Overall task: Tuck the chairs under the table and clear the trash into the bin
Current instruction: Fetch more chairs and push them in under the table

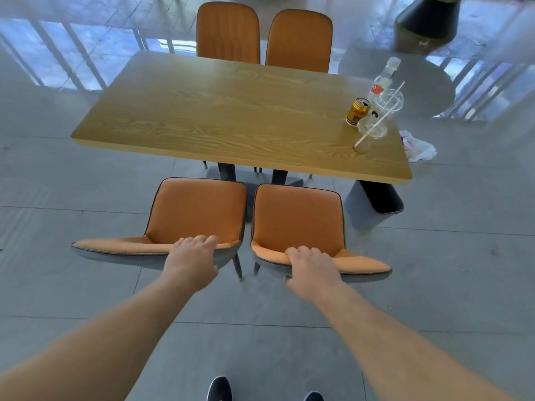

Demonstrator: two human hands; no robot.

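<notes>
We are early on: the two near chairs stand clear of the table point(202, 111), and the can point(357, 111), bottle point(383, 79) and cups point(373, 131) sit at its right end, above the bin point(373, 204). Our left hand point(192, 256) grips the left chair point(185, 218) back, fingers curled over; our right hand point(311, 263) likewise holds the right chair point(298, 221), arms outstretched.

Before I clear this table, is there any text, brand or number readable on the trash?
None can be read.
Gold drink can: dark print on the side, too blurred.
Clear plastic bottle: red label, too small.
Crumpled white wrapper on the floor: bluish marks, illegible.
</notes>
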